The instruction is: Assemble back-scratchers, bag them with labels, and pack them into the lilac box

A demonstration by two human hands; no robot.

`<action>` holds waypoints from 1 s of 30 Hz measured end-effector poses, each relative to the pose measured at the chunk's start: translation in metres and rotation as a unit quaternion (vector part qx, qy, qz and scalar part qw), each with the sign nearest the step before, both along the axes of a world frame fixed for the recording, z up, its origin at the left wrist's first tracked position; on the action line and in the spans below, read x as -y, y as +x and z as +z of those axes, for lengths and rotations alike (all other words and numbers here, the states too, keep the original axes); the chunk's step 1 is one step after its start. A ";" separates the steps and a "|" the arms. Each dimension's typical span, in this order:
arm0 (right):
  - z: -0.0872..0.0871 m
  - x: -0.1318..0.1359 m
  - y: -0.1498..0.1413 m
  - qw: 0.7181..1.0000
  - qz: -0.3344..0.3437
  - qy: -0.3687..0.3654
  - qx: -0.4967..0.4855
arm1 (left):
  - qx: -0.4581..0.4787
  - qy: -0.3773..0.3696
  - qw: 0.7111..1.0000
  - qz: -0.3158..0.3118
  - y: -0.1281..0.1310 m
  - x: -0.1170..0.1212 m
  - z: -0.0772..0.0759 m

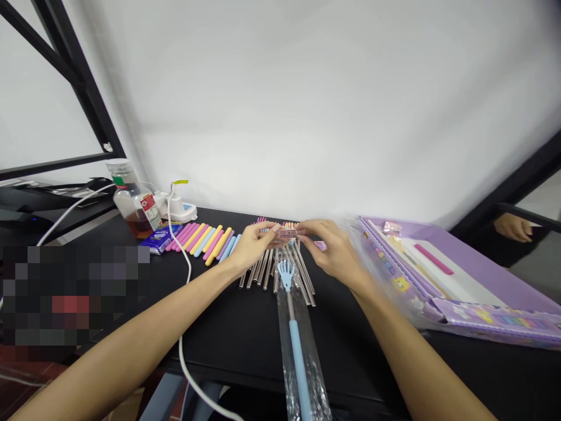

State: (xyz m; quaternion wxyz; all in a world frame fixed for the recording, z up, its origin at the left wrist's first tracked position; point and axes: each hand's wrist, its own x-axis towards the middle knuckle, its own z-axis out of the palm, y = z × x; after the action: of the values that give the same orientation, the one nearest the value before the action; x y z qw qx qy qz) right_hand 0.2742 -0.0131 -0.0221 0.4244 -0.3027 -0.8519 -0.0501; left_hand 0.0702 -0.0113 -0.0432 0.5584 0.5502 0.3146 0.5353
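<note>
A light blue back scratcher (295,345) lies in a long clear plastic sleeve (316,374), its claw end towards the wall. At the sleeve's far end is a small pinkish, see-through strip (288,234), too small to read. My left hand (256,242) pinches the strip's left end, and my right hand (331,251) pinches its right end. Under and behind my hands, several metal rods (263,272) with coloured claw heads lie side by side, partly hidden. Left of them, a row of pink, yellow and blue handles (205,240) is spread out.
On the right stands an open purple box (438,240) in clear wrapping, with a pink stick (433,259) inside. At the left are a bottle of brown liquid (131,202), a blue packet (160,237) and a power strip (179,207). A white cable (183,345) crosses the black table (232,345). Another person's hand (512,227) shows far right.
</note>
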 end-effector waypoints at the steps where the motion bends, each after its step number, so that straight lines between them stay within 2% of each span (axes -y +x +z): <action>1: 0.000 0.000 0.000 1.000 0.001 -0.007 -0.005 | 0.000 -0.001 1.000 -0.001 0.000 0.000 0.000; 14: -0.006 -0.001 -0.003 0.997 0.022 -0.064 -0.047 | 0.010 -0.005 1.000 0.005 0.000 -0.004 -0.006; 21: -0.008 -0.003 -0.005 0.999 0.032 -0.020 -0.011 | 0.011 -0.016 1.000 0.000 -0.001 -0.004 -0.005; 30: -0.011 0.001 -0.008 0.997 0.048 -0.048 0.037 | 0.024 -0.022 0.999 -0.010 -0.001 -0.003 -0.004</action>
State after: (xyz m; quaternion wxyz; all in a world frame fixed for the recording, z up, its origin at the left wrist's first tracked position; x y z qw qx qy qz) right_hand 0.2663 -0.0140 -0.0332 0.3798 -0.2795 -0.8818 -0.0001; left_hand 0.0690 -0.0085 -0.0474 0.5832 0.5278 0.3076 0.5354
